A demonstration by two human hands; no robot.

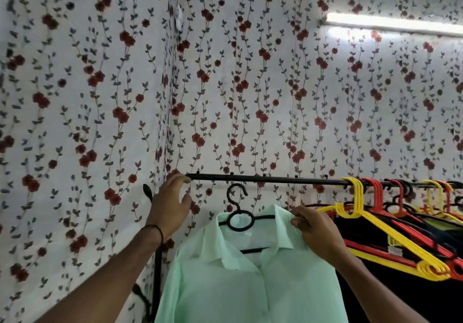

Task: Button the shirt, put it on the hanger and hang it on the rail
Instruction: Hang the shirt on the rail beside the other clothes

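Observation:
A pale green shirt point(250, 280) sits on a black hanger point(240, 218), buttoned down the front as far as I can see. The hanger's hook is just below the black rail point(263, 179) and does not touch it. My right hand point(315, 232) grips the shirt's right shoulder and collar over the hanger arm. My left hand point(172, 202) is raised at the rail's left end, fingers spread, fingertips at the bar, holding nothing.
Yellow hangers point(390, 245) and red hangers point(375, 192) with dark clothes crowd the rail's right part. The rail's black upright post point(157, 272) stands below my left hand. Floral wallpaper covers the walls behind; a tube light point(390, 23) glows at the upper right.

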